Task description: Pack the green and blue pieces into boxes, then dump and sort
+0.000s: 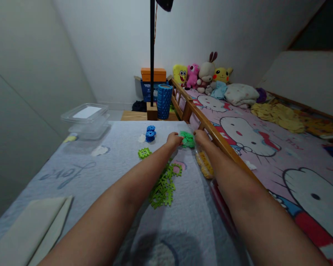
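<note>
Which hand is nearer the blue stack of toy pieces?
Left. The left hand is just right of the blue stack; the right hand is farther right, beyond the green pieces both grip.

I count four plush toys (207,72) at the far end of the bed rail (224,146). Left of the rail: one green bundle (187,139), one blue roller (164,101), one blue stack of pieces (150,133), two stacked clear tubs (86,122).

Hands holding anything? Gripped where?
Yes: a green clump of toy pieces, held between both hands, left hand on its left end, right hand on its right end.
</note>
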`<state>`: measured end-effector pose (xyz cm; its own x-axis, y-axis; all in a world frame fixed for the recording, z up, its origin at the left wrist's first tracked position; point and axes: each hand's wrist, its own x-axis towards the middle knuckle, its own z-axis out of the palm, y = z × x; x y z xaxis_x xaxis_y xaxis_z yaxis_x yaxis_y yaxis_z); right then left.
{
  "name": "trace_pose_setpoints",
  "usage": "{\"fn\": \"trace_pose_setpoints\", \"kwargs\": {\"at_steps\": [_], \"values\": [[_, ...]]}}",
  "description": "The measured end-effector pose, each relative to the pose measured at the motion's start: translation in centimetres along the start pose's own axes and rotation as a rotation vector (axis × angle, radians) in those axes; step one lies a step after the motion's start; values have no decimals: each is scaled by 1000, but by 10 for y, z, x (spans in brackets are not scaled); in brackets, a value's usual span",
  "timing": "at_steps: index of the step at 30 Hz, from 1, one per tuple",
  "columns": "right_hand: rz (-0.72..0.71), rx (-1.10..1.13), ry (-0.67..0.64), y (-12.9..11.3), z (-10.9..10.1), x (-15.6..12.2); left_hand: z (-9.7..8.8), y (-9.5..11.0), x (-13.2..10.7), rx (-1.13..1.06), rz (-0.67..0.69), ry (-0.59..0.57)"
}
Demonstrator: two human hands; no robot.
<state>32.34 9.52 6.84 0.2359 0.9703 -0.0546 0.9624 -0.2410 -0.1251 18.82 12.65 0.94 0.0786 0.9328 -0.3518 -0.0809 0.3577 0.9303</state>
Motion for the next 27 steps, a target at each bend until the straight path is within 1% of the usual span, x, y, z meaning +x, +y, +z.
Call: {"fn": "trace_pose_setpoints", "kwargs": {"at_steps": [4, 10, 15, 19, 27], "values": [[6, -82, 0, 7, -8, 2, 19, -2, 4, 1, -16, -5], [-58, -117, -17, 11, -22, -2, 40, -8, 2, 0, -20, -41], [-115, -155, -54, 14, -26, -7, 55, -11, -1, 9, -20, -61], [-127, -165, -61, 17, -22, -11, 55, -12, -3, 40, -10, -68], [-157, -161, -41, 24, -6, -9, 42, -10, -6, 177, 55, -59]]}}
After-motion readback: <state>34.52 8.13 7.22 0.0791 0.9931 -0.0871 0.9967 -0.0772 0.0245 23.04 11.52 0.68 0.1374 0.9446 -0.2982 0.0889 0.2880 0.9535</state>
